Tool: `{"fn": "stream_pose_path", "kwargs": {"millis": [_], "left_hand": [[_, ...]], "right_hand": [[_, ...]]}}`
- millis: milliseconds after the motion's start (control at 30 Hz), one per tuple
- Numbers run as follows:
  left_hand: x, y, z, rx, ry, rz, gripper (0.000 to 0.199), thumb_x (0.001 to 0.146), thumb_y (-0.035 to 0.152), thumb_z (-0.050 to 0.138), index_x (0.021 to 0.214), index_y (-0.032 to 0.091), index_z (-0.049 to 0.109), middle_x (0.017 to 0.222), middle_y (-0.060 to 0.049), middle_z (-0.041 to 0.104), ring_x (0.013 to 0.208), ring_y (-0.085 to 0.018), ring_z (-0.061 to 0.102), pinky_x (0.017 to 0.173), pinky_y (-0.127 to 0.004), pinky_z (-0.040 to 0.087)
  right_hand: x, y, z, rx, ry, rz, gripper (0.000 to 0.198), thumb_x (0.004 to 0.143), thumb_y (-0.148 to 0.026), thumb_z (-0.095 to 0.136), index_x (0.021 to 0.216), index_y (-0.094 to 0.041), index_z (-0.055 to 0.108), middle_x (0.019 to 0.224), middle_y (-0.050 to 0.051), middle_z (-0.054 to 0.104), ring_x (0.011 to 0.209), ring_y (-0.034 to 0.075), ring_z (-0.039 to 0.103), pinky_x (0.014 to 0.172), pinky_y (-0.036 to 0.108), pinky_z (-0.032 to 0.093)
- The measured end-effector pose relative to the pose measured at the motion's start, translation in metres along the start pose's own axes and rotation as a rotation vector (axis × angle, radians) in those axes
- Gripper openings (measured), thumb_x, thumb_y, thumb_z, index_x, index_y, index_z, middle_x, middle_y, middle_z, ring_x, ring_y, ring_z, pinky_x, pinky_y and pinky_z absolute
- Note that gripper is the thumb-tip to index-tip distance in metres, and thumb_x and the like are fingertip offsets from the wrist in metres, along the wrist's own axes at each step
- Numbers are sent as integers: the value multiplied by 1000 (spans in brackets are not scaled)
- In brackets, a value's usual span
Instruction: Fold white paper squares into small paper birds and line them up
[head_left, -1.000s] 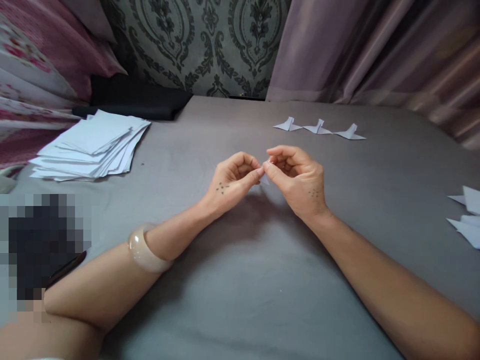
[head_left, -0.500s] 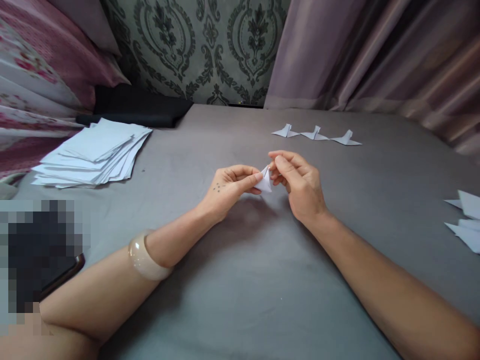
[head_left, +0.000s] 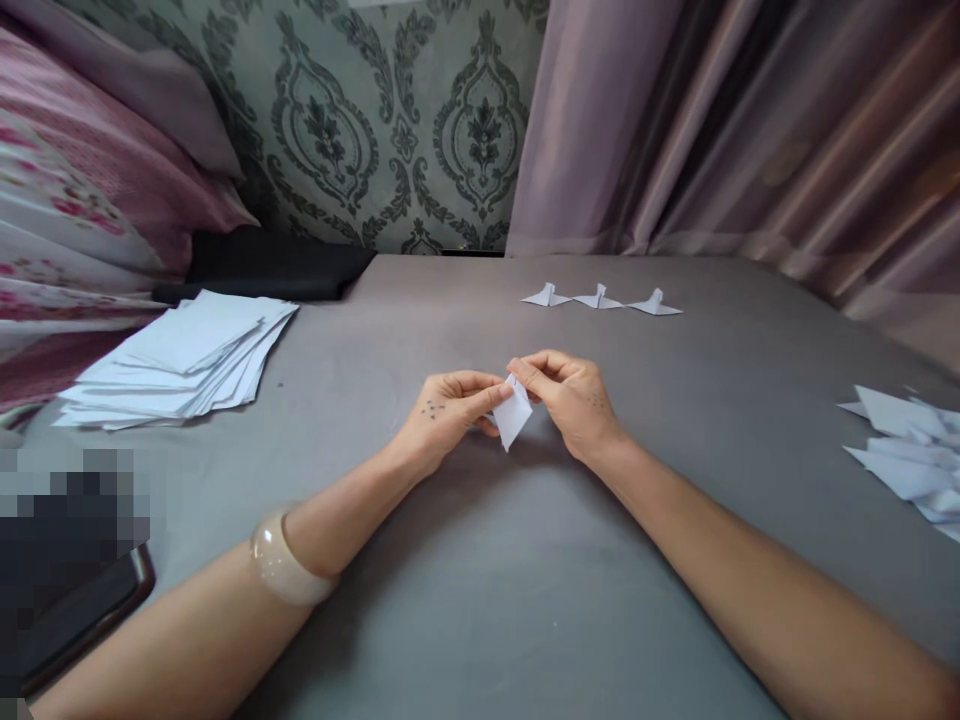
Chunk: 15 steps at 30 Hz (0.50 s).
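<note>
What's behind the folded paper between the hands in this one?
Fingers of the left hand seem to pass behind the paper; their tips can't be seen. The grey sheet shows beyond it; anything else directly behind is covered.

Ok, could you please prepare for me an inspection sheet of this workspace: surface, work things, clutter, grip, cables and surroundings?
Surface: grey cloth, lightly creased; a small dark speck near the sheets.
Work things: small folded paper between the hands; uneven stack of white sheets at left; three folded pieces in a row at the back; overlapping folded pieces at the right edge.
Clutter: black item behind the stack; dark object at left, partly pixelated.
Grip: left hand pinches the small folded paper; right hand pinches its upper corner.
Cables: nothing seen.
Surroundings: patterned wall ahead, mauve curtain at right, floral fabric at left.
</note>
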<state>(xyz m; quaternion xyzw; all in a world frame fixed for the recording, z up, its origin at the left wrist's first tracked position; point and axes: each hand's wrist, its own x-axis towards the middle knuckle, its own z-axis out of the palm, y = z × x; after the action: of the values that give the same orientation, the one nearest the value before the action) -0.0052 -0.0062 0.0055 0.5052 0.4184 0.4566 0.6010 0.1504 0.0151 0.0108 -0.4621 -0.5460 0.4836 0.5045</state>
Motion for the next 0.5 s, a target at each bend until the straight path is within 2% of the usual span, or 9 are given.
{"fn": "stream_pose_path", "kwargs": {"millis": [233,400,500], "left_hand": [[2,0,0,-25,64,-45,27,69,39,80,77,13,75,73,-6,70,62,-12,60,53,-22,50],[3,-3,-2,-40,61,-62,29,68,39,81,78,13,75,78,-7,71,64,-12,60,54,-22,49],[4,-5,-3,-7,53,-60,30,69,43,80,78,14,75,78,-7,71,64,-11,59,54,-22,47]], "right_hand": [[3,0,-3,78,-78,132,47,73,-65,64,71,-19,70,63,1,60,57,11,50,52,25,39],[2,-1,-1,45,-84,113,40,60,-55,79,64,-18,66,57,-3,56,54,9,45,53,25,38],[2,-1,-1,26,-70,101,37,60,-52,80,63,-19,65,56,-4,54,54,9,44,53,25,38]]}}
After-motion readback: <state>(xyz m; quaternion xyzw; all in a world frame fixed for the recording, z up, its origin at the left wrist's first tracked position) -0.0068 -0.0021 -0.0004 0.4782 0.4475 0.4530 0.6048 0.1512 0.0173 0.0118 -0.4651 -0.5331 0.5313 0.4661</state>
